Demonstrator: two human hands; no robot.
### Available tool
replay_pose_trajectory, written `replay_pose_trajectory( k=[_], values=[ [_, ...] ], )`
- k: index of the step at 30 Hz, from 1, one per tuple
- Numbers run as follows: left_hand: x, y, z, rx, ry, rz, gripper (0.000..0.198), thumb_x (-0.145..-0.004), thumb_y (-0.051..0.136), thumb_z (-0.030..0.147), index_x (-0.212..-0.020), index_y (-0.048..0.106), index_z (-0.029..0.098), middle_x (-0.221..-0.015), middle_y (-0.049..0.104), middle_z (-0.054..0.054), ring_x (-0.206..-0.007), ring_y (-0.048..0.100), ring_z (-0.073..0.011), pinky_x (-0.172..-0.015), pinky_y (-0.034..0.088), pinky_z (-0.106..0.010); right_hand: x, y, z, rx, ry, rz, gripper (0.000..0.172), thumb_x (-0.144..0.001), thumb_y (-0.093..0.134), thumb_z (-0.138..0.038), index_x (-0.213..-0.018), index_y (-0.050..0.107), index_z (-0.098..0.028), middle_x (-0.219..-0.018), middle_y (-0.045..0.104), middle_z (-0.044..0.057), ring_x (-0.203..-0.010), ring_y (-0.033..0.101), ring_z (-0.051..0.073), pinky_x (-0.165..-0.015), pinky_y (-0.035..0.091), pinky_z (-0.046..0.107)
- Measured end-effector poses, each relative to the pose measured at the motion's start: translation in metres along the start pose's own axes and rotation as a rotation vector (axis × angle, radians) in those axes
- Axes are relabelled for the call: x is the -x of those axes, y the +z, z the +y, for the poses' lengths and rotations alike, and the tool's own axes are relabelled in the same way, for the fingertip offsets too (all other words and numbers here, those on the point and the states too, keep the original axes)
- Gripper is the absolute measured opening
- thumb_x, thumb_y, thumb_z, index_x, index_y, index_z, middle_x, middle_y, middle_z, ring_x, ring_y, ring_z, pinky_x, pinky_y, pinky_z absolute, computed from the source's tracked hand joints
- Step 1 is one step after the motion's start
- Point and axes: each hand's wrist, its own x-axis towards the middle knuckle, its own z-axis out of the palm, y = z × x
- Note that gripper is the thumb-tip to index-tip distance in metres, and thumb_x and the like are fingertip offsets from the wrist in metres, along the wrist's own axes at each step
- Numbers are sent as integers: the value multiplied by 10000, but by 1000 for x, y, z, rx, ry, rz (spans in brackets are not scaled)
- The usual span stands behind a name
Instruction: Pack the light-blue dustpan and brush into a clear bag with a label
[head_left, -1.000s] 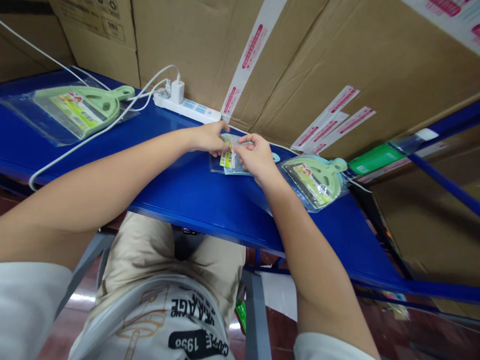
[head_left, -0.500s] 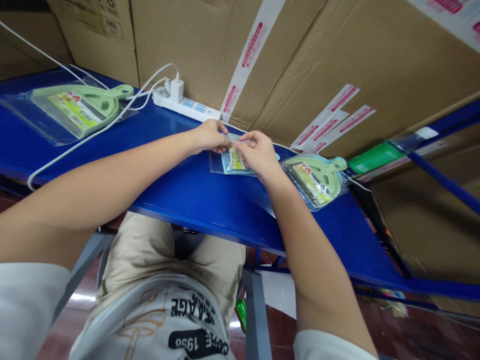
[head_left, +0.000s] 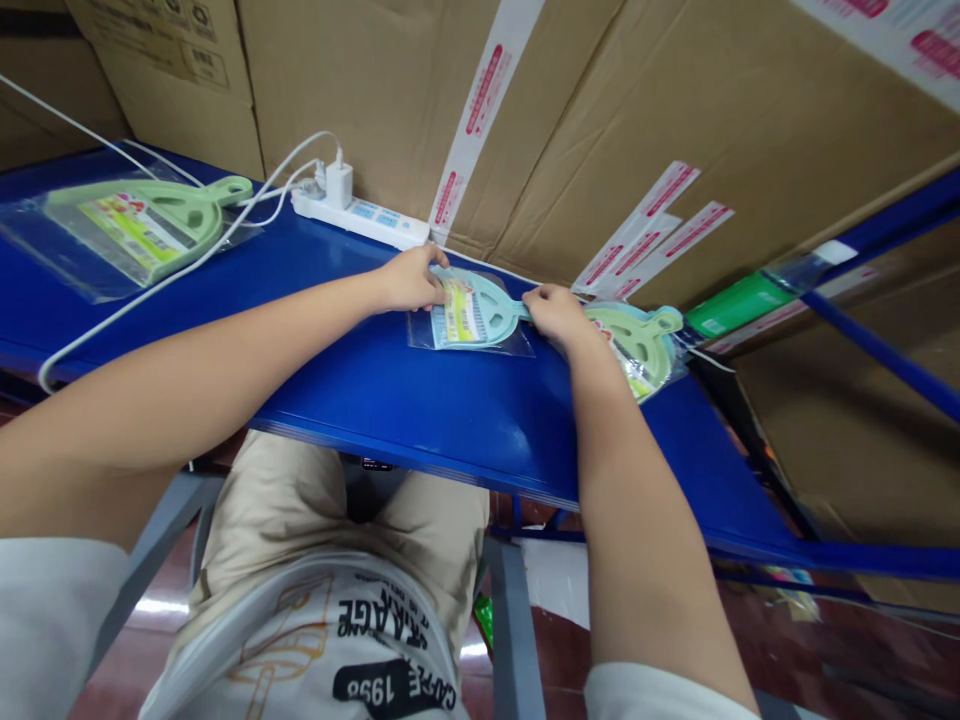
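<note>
A light blue dustpan (head_left: pixel 491 312) with a yellow label lies flat on the blue table, on or in a clear plastic bag. My left hand (head_left: pixel 415 277) pinches its wide left edge. At the other end, my right hand (head_left: pixel 555 312) has its fingers closed round the handle tip. Partly behind my right wrist are green and blue dustpans (head_left: pixel 646 345) in clear wrap, stacked together. Farther left, a bagged green dustpan (head_left: pixel 142 225) with a yellow label rests under a white cable.
A white power strip (head_left: pixel 360 215) with a plugged-in charger stands along the back, against large cardboard boxes (head_left: pixel 375 80). White cables (head_left: pixel 150 302) loop over the table's left side. A green-labelled bottle or roll (head_left: pixel 742 305) lies at the right, by a blue frame bar.
My right hand has moved right from the label area to the handle, uncovering the blue dustpan. My left hand stays at the left edge. The view has shifted slightly.
</note>
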Motion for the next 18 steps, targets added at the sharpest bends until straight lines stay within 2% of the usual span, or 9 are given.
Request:
replay_pose_trajectory(
  k=[4, 7, 11, 14, 18],
  values=[
    [-2, 0, 0, -5, -16, 26, 594, -880, 779, 70, -1427, 548, 91, -714, 630, 27, -543, 503, -92, -579, 409, -272, 4, 1, -5, 61, -23, 4, 170, -896, 634, -222, -726, 635, -234, -963, 797, 118, -1010, 726, 293, -961, 544, 390],
    [-4, 2, -1, 19, -19, 70, 564, -853, 795, 97, -1379, 591, 115, -753, 654, 11, -582, 571, -117, -610, 472, -294, 5, 1, -6, 111, -36, -27, 134, -921, 613, -226, -805, 679, -219, -1082, 819, 130, -1094, 728, 293, -980, 537, 360],
    [-4, 6, -1, -28, -9, 83, 532, -855, 753, 65, -1360, 596, 118, -743, 662, 10, -612, 612, -143, -700, 558, -343, 7, 1, -9, 166, -28, -48, 166, -959, 573, -221, -925, 733, -194, -1184, 816, 144, -1174, 722, 302, -1002, 529, 358],
    [-3, 6, -3, -158, 92, 91, 534, -870, 721, 93, -1385, 588, 135, -790, 711, -13, -714, 702, -191, -819, 596, -375, 9, 1, -12, 184, -19, -50, 189, -974, 566, -213, -976, 752, -177, -1221, 809, 154, -1201, 722, 307, -1016, 527, 360],
    [-4, 2, -9, -377, 244, 170, 498, -850, 724, 149, -1340, 634, 149, -915, 775, -47, -996, 774, -260, -984, 575, -385, 11, -1, -14, 185, -22, -55, 165, -978, 575, -209, -943, 735, -183, -1210, 811, 150, -1194, 726, 299, -1011, 528, 354]
  ],
)
